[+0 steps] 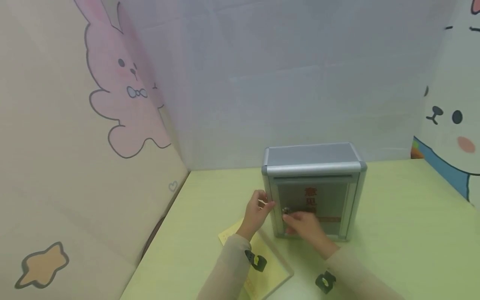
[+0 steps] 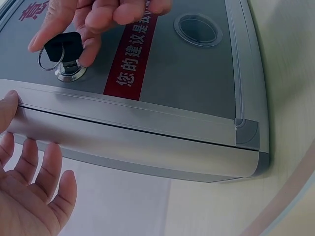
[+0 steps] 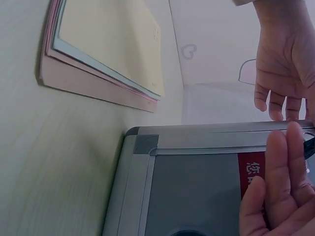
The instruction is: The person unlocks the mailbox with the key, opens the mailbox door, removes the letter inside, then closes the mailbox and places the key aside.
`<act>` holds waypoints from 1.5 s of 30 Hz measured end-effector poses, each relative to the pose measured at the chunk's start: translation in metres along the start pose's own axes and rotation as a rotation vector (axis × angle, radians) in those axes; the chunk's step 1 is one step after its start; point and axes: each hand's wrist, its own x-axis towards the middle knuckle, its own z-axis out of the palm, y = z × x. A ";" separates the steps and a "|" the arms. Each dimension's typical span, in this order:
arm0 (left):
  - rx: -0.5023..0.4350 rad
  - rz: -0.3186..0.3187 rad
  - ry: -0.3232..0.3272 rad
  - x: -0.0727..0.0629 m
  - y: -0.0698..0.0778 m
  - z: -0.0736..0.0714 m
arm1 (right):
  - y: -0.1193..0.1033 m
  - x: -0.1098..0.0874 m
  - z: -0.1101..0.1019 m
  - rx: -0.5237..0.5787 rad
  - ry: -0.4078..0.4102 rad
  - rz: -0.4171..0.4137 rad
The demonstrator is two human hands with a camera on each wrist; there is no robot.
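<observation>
A grey metal suggestion box (image 1: 313, 166) stands upright on the table, with red characters and a red strip on its front. Against its left edge rests my left hand (image 1: 256, 212), the thumb on the front frame and fingertips touching the side wall; its fingers are fairly straight. With thumb and fingers, my right hand (image 1: 305, 227) pinches a black-headed key (image 2: 65, 46) on a metal ring. The key sits at the round silver lock (image 2: 70, 73) on the door. In the right wrist view, other fingers of the right hand extend in front of the door.
A stack of coloured paper (image 3: 108, 39), yellow on top with blue and pink beneath, lies left of the box, partly under the left forearm. Black wrist mounts (image 1: 256, 260) show by both sleeves. A white curtain (image 1: 292, 83) hangs behind the pale table (image 1: 405, 225).
</observation>
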 end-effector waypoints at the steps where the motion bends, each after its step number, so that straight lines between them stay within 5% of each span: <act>1: -0.001 0.002 -0.001 0.000 0.000 0.000 | 0.000 0.001 -0.001 -0.014 0.002 0.002; 6: 0.000 0.017 0.002 0.000 0.004 -0.001 | -0.006 0.001 -0.004 -0.161 0.050 -0.044; 13: 0.023 0.005 0.004 0.000 0.007 -0.001 | -0.019 -0.006 -0.006 -0.550 0.139 -0.244; 18: 0.024 -0.012 0.013 -0.001 0.007 -0.001 | -0.023 -0.010 -0.005 -0.711 0.161 -0.329; 45: 0.045 0.017 0.022 -0.003 0.011 0.000 | -0.020 -0.017 -0.008 -0.808 0.207 -0.464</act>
